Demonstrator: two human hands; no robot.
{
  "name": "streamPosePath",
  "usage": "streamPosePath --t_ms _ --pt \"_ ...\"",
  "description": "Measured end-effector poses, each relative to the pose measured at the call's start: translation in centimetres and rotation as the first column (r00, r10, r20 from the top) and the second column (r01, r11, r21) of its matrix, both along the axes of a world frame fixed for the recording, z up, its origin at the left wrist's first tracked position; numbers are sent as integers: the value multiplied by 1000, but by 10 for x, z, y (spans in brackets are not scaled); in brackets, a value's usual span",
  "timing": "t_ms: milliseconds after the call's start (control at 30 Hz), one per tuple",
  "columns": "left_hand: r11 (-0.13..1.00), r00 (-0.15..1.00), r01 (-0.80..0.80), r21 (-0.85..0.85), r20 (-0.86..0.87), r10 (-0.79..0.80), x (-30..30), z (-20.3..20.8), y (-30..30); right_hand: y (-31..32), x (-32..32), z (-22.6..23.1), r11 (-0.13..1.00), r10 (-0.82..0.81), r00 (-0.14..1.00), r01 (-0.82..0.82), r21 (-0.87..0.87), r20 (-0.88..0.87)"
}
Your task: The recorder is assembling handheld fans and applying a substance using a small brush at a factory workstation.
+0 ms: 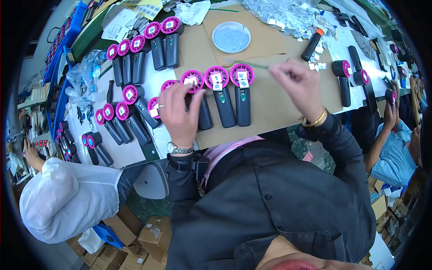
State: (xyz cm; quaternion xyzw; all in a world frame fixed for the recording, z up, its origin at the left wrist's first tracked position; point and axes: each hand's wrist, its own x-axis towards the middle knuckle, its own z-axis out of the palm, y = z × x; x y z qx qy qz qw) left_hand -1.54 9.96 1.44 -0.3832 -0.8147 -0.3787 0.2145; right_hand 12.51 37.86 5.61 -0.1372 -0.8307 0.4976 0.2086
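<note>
A row of handheld fans with black handles and pink round heads lies in front of me, among them a fan (225, 108) and its neighbour (243, 105); small white squares rest on their heads. My left hand (179, 116), fingers apart and bent, is over the left end of this row, by a pink fan head (192, 81); it partly hides the fans beneath, and whether it touches them I cannot tell. My right hand (299, 85) is raised right of the row, fingers pinched on a thin green stick (256, 65) pointing left, its far tip blurred.
Behind the row, a round white dish (231, 37) of clear stuff stands on cardboard (270, 42). More fans (130, 94) lie left. An orange-and-black tool (312, 45), plastic bags (281, 15) and white squares are at right. One person (67, 193) works at left, another (393, 148) at right.
</note>
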Motion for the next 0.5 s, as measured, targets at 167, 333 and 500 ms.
streamPosePath --t_ms 167,333,500 --pt "976 998 -59 -208 0 60 -19 19 -2 40 -33 -19 962 -175 970 205 -183 168" --pt "975 997 19 -221 74 -2 -22 17 -2 56 -58 -30 978 -164 965 186 -96 207" --pt "970 962 144 -198 256 -91 -25 16 -4 63 -76 -44 974 -143 965 177 -144 221"
